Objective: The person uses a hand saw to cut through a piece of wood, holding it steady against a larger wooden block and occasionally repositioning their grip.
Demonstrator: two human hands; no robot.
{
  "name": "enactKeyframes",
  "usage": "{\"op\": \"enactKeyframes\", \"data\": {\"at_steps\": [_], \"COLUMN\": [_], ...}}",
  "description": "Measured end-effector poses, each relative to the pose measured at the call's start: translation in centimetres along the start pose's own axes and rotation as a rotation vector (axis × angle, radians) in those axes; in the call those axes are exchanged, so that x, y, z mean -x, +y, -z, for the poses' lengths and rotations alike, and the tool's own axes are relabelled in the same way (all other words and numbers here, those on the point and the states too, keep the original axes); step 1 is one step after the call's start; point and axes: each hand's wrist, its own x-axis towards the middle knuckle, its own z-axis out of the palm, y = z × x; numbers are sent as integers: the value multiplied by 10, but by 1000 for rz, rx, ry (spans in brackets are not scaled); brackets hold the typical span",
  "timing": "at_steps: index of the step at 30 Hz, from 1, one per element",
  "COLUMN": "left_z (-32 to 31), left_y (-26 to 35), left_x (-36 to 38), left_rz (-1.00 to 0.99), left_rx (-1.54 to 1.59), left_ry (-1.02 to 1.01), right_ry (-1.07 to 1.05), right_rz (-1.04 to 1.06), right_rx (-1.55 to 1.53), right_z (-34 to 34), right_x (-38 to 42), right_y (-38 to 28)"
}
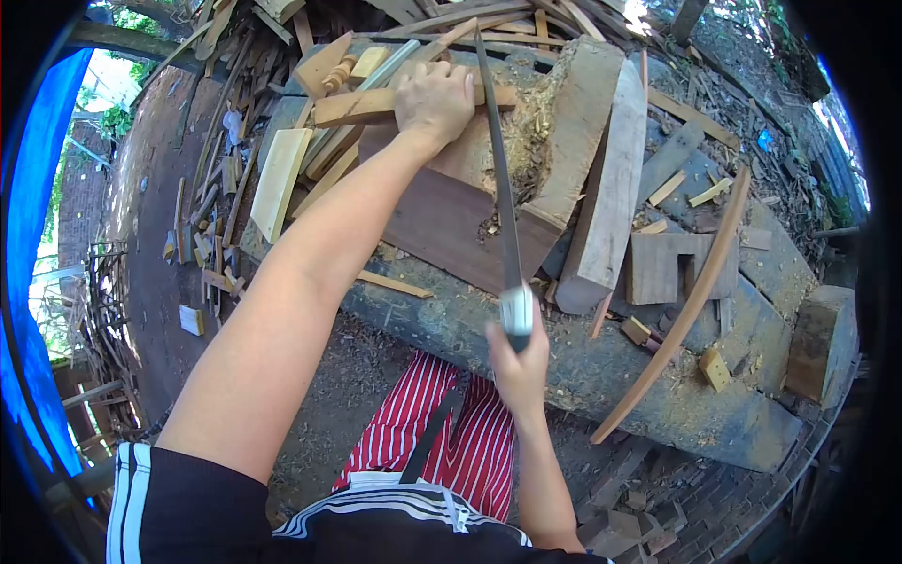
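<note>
Head view: right hand (519,362) clenched on file (500,179) handle at 6 o'clock; left hand (434,101) pressed flat on plank (442,211) at 12 o'clock.

Your right hand (520,362) grips a dull grey metal file (500,179) with a pale, smooth ferrule; your left hand (434,99) presses a dark, matt wooden board (442,221). Rough pale timber block (601,188); coarse sawdust (526,132); worn, gritty table (601,367); striped cloth (451,432).
</note>
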Motion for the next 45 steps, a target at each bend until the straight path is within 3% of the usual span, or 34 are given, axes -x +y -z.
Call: {"op": "enactKeyframes", "data": {"at_steps": [3, 5, 8, 11, 17, 20, 21, 22, 23, 26, 29, 32, 33, 34, 35, 38, 39, 40, 45], "left_z": [3, 4, 5, 5, 7, 6, 6, 6, 7, 7, 8, 7, 5, 5, 5, 5, 5, 5, 5], "left_y": [-2, 0, -2, -1, 4, 1, 1, 1, 0, 2, 1, 2, 3, 3, 1, 1, 4, 6, 1], "left_x": [-12, -5, -4, -3, -6, -5, -4, -4, -2, -3, -4, -5, -2, -3, -4, -3, -5, -6, -5], "left_rz": [-29, -23, -16, 0, 31, 11, 13, 11, 10, 2, -4, -3, -2, -5, -4, 9, 28, 28, 0], "left_rx": [-74, -90, -82, -66, -84, -71, -69, -63, -61, -62, -78, -108, -101, -97, -99, -86, -77, -70, -115], "left_ry": [37, 21, -11, 15, -68, -35, -39, -19, 2, 1, -13, -21, -27, -18, -9, -5, 0, 8, -24], "right_ry": [39, 3, 32, 26, 53, 55, 69, 14, 20, 41, 13, 12, 27, 132, 64, 36, 16, 36, 10], "right_rz": [98, -43, 95, -26, 95, 109, 201, -11, 33, 29, 125, 9, 49, 281, 115, 47, 4, 153, 20], "right_rx": [94, 37, 126, 93, 182, 96, 247, 174, 219, 175, 108, 107, 100, 292, 183, 204, 180, 237, 124], "right_z": [-12, -7, 5, 14, -17, -5, 4, 14, 19, 9, -6, -12, -6, -2, 8, 16, 16, 11, -11], "right_x": [-46, -24, 34, 62, -36, 16, 44, 71, 84, 51, -46, -25, -2, 23, 53, 72, 64, 40, -59], "right_y": [-8, -11, 9, 13, -18, 8, 22, 13, 20, -3, 0, -20, -6, 17, 20, 2, -4, -3, -31]}}
